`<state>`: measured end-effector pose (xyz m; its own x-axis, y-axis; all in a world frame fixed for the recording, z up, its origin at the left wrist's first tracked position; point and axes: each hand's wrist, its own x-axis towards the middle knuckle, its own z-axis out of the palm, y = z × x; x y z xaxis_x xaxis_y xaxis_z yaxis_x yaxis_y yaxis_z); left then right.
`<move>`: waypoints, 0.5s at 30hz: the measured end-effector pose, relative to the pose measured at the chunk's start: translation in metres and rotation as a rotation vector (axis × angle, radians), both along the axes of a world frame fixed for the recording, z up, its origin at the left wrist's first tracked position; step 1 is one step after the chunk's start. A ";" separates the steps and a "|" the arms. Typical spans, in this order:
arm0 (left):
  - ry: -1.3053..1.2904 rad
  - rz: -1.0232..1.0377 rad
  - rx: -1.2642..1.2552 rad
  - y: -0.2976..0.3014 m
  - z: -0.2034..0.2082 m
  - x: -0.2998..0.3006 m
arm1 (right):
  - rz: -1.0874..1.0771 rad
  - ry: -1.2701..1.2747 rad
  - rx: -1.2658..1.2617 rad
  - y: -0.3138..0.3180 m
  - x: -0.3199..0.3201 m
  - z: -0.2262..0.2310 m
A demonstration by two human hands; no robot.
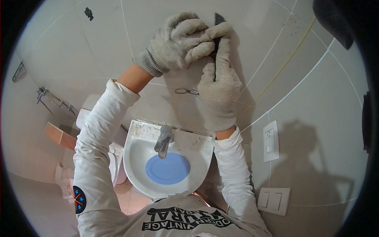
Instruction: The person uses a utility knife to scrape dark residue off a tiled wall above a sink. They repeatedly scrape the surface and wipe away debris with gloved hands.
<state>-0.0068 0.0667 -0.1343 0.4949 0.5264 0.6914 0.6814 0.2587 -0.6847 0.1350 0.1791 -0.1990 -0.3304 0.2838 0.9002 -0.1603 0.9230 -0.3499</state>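
Both of my hands wear dusty grey knit work gloves and are raised against the tiled wall, above the washbasin. My right hand (220, 81) is closed round a narrow dark flat tool (216, 46); its angled dark tip shows above the fingers, and most of its body is hidden. My left hand (181, 42) comes in from the left with bent fingers pressed to the tool's side, against the right hand's fingers. Beside the right glove's cuff is a thin metal loop (186, 91); whether it hangs from the wall or the hand, I cannot tell.
Below my hands is a white washbasin (130, 158) with a grey faucet (163, 141) and a blue oval basin (167, 169) in it. Left of it stand a toilet (115, 164) and a shower fitting (59, 102). Switches (273, 200) and an outlet plate (271, 141) are on the right wall.
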 end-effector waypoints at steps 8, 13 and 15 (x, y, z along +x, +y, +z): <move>-0.042 -0.006 -0.028 0.004 -0.008 0.005 | 0.037 0.105 -0.004 0.005 -0.007 -0.012; 0.058 -0.106 -0.148 0.004 0.007 -0.002 | 0.151 0.071 -0.270 -0.008 -0.007 -0.019; 0.081 -0.107 -0.159 0.004 0.008 -0.002 | 0.172 0.078 -0.244 -0.007 -0.008 -0.020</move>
